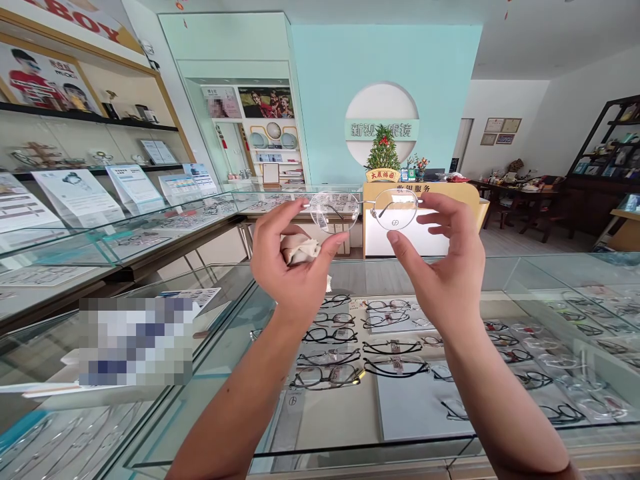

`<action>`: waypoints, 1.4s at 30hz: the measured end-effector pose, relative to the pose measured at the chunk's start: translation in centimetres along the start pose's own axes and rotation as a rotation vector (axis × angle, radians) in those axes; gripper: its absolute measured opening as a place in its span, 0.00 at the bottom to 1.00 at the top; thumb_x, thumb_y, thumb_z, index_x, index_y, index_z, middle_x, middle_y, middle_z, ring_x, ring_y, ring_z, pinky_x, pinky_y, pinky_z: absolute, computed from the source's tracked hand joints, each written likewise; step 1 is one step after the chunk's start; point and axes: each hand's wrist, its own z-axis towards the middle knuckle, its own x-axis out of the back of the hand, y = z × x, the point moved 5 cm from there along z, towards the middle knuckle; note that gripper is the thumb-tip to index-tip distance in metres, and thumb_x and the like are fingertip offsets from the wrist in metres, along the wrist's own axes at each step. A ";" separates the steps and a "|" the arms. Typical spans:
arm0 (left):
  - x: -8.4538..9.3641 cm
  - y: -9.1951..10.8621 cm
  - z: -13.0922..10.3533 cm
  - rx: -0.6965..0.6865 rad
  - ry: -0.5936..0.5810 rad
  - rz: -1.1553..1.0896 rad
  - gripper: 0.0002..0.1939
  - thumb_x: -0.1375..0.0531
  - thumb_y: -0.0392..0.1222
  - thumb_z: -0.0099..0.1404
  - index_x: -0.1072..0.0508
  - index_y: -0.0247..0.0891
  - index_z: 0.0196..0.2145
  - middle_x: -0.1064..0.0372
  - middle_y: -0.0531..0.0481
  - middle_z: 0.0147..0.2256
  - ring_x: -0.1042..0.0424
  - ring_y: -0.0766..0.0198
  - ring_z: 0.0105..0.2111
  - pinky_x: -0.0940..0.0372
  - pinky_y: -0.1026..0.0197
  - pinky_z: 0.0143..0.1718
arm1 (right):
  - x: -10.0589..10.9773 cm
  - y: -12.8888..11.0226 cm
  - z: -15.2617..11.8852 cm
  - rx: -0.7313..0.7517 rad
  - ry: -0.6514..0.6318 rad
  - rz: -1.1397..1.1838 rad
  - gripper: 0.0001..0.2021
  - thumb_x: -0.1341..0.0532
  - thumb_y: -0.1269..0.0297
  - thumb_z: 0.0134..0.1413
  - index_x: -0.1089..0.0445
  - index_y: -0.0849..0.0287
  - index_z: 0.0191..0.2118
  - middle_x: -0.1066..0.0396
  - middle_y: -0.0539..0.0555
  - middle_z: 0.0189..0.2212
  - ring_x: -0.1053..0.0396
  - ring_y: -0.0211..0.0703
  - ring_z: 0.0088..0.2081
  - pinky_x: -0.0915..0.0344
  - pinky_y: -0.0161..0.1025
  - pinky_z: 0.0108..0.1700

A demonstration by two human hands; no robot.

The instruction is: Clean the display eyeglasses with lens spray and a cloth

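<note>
A pair of thin-rimmed round eyeglasses (367, 201) is held up in front of me at about eye height, lenses facing me. My left hand (293, 260) grips its left edge between thumb and fingers, and a crumpled pale cloth (300, 249) is tucked in that palm. At the other lens, my right hand (445, 253) pinches the outer rim, its thumb at the lower edge. A small logo shows on the right lens. Below both hands lies a glass display case (340, 413) with rows of eyeglass frames (330, 335) inside.
Papers (137, 340), partly blurred out, lie on the glass at the left. Another glass counter (150, 227) runs along the left wall beneath shelves with leaflets (75, 200). Farther back stands a service desk (425, 233) with a potted plant (383, 152).
</note>
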 end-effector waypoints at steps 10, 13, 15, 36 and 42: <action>-0.1 -0.8 -0.2 0.031 -0.022 -0.089 0.32 0.24 0.61 0.64 0.24 0.49 0.60 0.25 0.44 0.57 0.21 0.57 0.41 0.24 0.47 0.47 | -0.1 0.2 -0.1 0.051 0.031 -0.051 0.24 0.29 0.56 0.66 0.32 0.47 0.63 0.24 0.58 0.59 0.22 0.54 0.50 0.23 0.57 0.51; -0.2 -1.0 -0.3 0.034 -0.027 -0.089 0.33 0.24 0.61 0.63 0.24 0.49 0.60 0.25 0.44 0.56 0.21 0.57 0.41 0.24 0.46 0.47 | -0.1 0.2 -0.1 0.066 0.055 -0.056 0.24 0.28 0.57 0.66 0.32 0.47 0.63 0.24 0.58 0.59 0.21 0.53 0.50 0.23 0.56 0.50; -0.2 -1.0 -0.3 0.031 -0.026 -0.087 0.33 0.24 0.61 0.63 0.24 0.49 0.61 0.25 0.44 0.56 0.21 0.57 0.41 0.24 0.46 0.47 | -0.2 0.2 -0.2 0.074 0.061 -0.059 0.24 0.29 0.57 0.66 0.33 0.47 0.63 0.24 0.58 0.59 0.21 0.53 0.50 0.23 0.56 0.50; -0.5 -0.2 0.0 0.055 -0.074 -0.056 0.32 0.25 0.58 0.65 0.26 0.48 0.61 0.24 0.45 0.56 0.23 0.60 0.38 0.26 0.52 0.42 | -0.4 -0.2 -0.1 0.132 0.059 -0.147 0.21 0.30 0.57 0.68 0.33 0.49 0.62 0.23 0.60 0.55 0.22 0.55 0.49 0.22 0.59 0.51; -0.8 -0.1 -0.3 0.065 -0.097 -0.060 0.32 0.26 0.59 0.67 0.27 0.47 0.63 0.25 0.44 0.57 0.22 0.59 0.41 0.25 0.50 0.45 | -0.6 0.2 -0.2 0.115 0.040 -0.163 0.22 0.30 0.55 0.68 0.33 0.49 0.62 0.23 0.60 0.56 0.22 0.55 0.49 0.22 0.58 0.51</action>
